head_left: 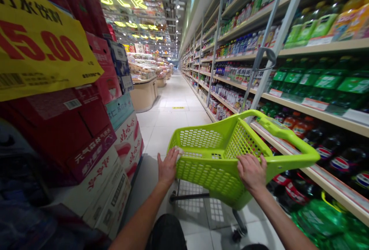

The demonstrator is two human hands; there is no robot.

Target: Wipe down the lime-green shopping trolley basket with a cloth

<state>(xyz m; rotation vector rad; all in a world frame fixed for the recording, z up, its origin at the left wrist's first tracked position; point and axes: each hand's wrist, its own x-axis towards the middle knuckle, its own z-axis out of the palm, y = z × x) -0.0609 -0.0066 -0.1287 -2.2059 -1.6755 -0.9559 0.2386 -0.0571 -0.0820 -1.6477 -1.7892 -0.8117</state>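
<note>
A lime-green shopping cart (201,171) with perforated basket walls stands sideways in front of me, its handle to the right. At the basket's left end, my left hand (168,168) presses a small, crumpled whitish wipe (179,150) against the corner of the rim. Its thumb sticks up, and the fingers are bent over the wipe. My right hand (252,171) is closed over the near rim, close to the handle end. Nothing lies in the part of the basket that I can see.
Stacked drink cartons (100,173) rise on the left under a yellow price sign (43,42). Shelves of bottles (314,77) line the right side, close to the cart handle. A tiled aisle (170,105) runs ahead past wooden display counters (144,94).
</note>
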